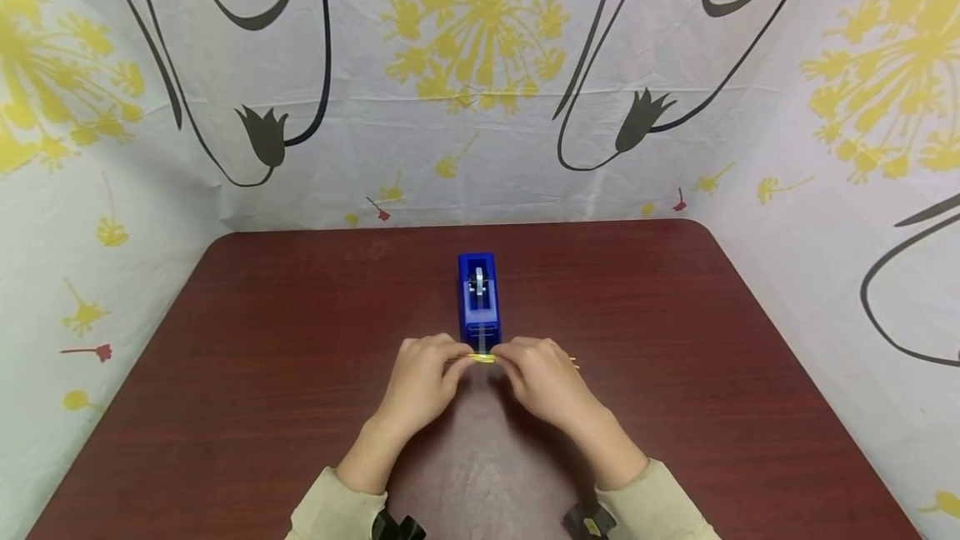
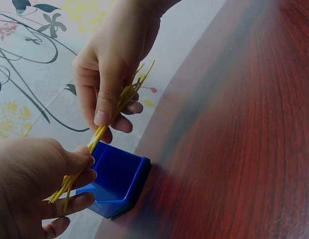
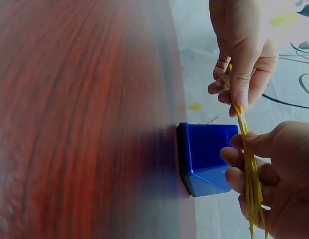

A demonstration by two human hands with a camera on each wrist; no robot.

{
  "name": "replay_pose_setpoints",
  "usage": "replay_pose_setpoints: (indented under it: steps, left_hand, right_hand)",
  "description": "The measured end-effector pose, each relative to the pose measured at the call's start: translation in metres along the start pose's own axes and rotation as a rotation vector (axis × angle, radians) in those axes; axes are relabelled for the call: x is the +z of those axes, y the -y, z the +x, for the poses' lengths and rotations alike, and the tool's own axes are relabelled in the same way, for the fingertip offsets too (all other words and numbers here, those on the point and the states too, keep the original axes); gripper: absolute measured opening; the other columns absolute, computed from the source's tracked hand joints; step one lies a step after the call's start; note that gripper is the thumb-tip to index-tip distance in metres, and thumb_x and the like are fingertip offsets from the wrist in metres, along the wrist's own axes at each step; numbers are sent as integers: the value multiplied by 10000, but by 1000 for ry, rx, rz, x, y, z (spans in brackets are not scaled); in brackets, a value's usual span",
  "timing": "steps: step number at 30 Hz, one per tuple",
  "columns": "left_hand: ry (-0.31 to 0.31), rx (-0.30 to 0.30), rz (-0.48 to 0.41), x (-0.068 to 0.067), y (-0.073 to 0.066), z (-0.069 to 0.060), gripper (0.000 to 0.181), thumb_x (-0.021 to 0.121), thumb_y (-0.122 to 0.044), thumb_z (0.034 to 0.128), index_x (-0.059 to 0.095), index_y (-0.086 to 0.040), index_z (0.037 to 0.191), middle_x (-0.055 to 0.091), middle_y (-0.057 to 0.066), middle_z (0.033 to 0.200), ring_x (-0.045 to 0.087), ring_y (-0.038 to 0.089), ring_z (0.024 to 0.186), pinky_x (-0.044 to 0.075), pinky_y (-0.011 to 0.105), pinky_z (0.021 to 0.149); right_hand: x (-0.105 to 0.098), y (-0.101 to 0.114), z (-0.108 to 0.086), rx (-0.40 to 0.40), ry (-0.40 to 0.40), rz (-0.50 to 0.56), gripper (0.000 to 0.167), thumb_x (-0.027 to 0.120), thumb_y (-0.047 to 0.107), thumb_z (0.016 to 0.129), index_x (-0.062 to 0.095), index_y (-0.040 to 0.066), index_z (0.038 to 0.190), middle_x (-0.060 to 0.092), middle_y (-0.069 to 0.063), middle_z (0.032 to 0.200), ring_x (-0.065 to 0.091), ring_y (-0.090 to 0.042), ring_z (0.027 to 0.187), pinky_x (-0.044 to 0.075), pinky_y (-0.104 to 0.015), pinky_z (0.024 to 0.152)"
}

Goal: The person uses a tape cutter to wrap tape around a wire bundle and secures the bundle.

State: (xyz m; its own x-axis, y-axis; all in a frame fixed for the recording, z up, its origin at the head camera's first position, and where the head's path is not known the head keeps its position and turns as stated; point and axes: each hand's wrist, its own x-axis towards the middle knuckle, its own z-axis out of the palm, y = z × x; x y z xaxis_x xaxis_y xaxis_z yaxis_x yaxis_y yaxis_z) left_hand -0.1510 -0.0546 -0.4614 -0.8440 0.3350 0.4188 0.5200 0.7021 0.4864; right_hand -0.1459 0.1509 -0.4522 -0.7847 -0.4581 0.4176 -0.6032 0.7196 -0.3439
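A bundle of thin yellow strands [image 1: 483,357], whose exact kind I cannot tell, is held crosswise just in front of a blue tape dispenser [image 1: 478,315]. My left hand [image 1: 420,377] pinches one side of the bundle between thumb and fingers. On the other side my right hand [image 1: 551,382] pinches it too, with loose ends poking out past the fingers. A clear strip of tape [image 1: 482,336] runs down the dispenser's front toward the middle of the bundle. In the right wrist view the strands [image 3: 251,184] lie across the right fingers.
The dispenser stands on a dark red-brown wooden table [image 1: 300,315], its tape roll [image 1: 477,282] toward the far end. A white cloth [image 1: 465,165] with yellow flowers and dark stems hangs behind the table and along both sides.
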Motion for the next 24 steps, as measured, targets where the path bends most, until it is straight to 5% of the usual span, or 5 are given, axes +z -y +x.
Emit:
replay_pose_setpoints:
  steps: [11, 24]
  left_hand:
    - [14, -6, 8, -1, -2, 1, 80, 756, -216, 926, 793, -173, 983, 715, -66, 907, 633, 158, 836, 423, 466, 879]
    - [10, -1, 7, -1, -1, 2, 71, 747, -204, 933, 798, -172, 971, 716, -69, 889, 630, 167, 809, 438, 430, 820]
  right_hand:
    - [-1, -2, 0, -6, -33, 18, 82, 712, 29, 929, 768, 72, 973, 683, 27, 810, 610, -94, 683, 531, -331, 658]
    - [-2, -3, 0, 0, -52, 16, 96, 744, 47, 912, 781, 102, 982, 681, 50, 830, 602, -74, 673, 514, -330, 638]
